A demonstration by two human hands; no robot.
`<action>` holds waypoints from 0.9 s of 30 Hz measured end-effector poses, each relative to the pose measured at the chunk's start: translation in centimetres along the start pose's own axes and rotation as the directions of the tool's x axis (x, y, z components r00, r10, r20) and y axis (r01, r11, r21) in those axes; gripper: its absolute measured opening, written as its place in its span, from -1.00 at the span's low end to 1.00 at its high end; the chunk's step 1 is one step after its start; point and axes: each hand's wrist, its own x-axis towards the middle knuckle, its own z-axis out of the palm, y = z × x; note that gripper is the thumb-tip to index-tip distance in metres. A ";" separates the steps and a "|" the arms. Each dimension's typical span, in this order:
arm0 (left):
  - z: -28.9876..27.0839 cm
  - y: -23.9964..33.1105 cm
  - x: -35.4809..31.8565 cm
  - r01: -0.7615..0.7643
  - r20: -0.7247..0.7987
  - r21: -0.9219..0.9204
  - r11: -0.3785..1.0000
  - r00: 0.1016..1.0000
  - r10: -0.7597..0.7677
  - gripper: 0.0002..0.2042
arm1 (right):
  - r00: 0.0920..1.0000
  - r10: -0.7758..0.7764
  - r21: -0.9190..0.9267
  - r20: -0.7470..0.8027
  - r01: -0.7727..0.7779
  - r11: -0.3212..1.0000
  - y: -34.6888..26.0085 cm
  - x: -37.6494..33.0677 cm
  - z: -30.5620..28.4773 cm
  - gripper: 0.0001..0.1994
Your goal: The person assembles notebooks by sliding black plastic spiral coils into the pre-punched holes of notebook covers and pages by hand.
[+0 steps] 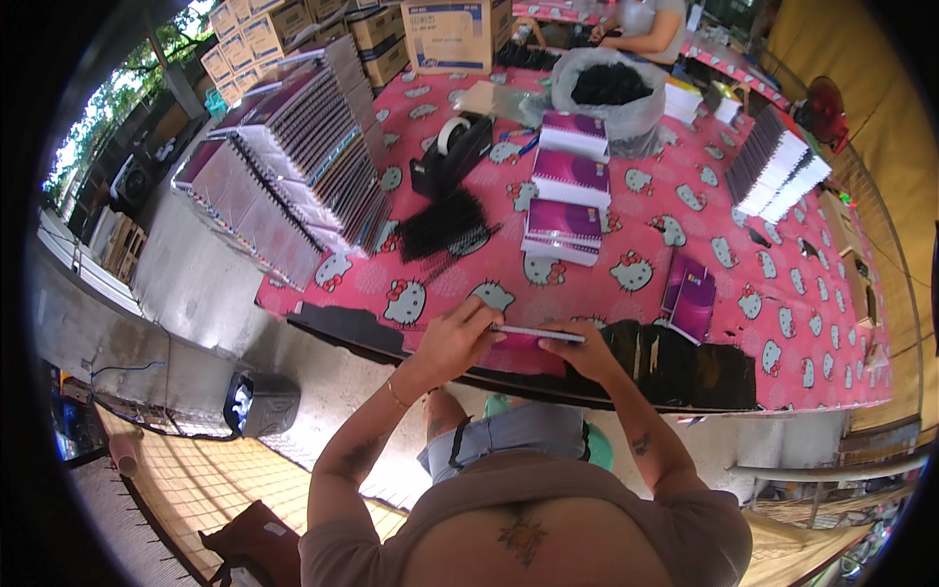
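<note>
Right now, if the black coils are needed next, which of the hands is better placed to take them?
Probably the left hand: it is nearer the black coils than the right hand. Both hold the booklet, so the left would need freeing first.

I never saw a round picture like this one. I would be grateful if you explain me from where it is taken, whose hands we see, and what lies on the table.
There is no machine here. A wide fisheye camera on a person's head looks down, so straight edges bend and the corners are dark. The two bare hands are the wearer's own: left hand and right hand together hold a thin flat item, seen nearly edge-on, at the near side of the table. On its pink patterned cover lie tall spiral-bound stacks at left, a tape dispenser, purple-covered booklets in the middle and a plastic bag with dark contents. Another person is at the far side.
</note>
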 end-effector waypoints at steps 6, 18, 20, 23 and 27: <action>-0.2 -1.2 0.1 -0.020 0.088 0.078 0.997 0.996 0.013 -0.68 | 1.000 -0.015 0.042 -0.015 0.015 0.999 -0.3 0.3 0.2 -0.75; 0.0 -0.6 0.3 0.171 0.225 0.011 0.985 0.960 -0.169 -0.61 | 0.996 0.078 0.148 -0.036 -0.072 0.986 -1.5 -0.1 0.1 -0.75; 0.3 -1.0 0.2 0.213 0.260 -0.046 0.976 0.946 -0.194 -0.52 | 0.998 0.054 0.102 -0.024 -0.051 0.993 -1.4 -0.1 0.0 -0.74; 1.0 1.1 0.6 0.080 0.067 0.269 0.960 0.993 -0.101 -0.40 | 0.993 0.074 0.191 -0.094 -0.055 0.980 -1.9 -0.3 0.6 -0.74; 4.1 3.4 -2.5 0.131 -0.075 0.581 0.803 0.991 -0.108 -0.31 | 0.969 0.143 0.229 -0.199 -0.096 0.969 -3.0 -0.8 2.0 -0.75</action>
